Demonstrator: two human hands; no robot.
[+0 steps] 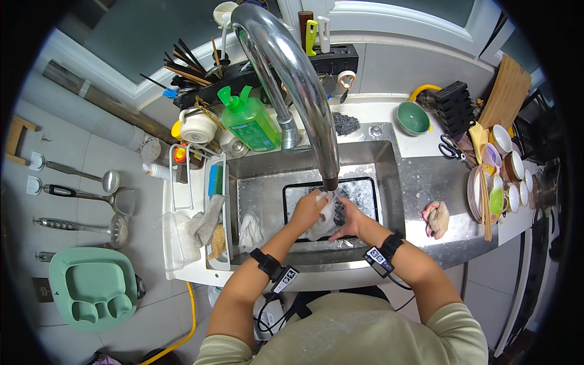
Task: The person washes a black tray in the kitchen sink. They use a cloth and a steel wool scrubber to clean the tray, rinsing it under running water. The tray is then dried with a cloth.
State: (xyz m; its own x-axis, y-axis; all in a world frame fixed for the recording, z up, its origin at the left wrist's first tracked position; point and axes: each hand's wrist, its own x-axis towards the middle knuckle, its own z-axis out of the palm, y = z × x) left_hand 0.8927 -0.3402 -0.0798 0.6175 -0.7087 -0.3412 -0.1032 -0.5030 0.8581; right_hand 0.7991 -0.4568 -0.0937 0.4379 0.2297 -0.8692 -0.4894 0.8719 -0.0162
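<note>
Under the spout of the chrome faucet [301,68], my left hand [308,213] grips a wet white cloth [325,223]. My right hand [351,221] is just to the right of it, fingers spread; whether it touches the cloth is hard to tell. Something dark [339,212], not clear in kind, shows between the two hands. Both hands are over a black-rimmed rectangular tray [375,200] in the stainless steel sink [260,175]. A second white cloth [250,230] lies crumpled at the sink's left side.
Left of the sink, a narrow rack [225,182] holds sponges and a grey cloth [207,221]. Behind stands a green soap bottle [251,121]. On the right are a crumpled rag [436,219], scissors [451,147], a green bowl [413,118] and stacked dishes [475,194].
</note>
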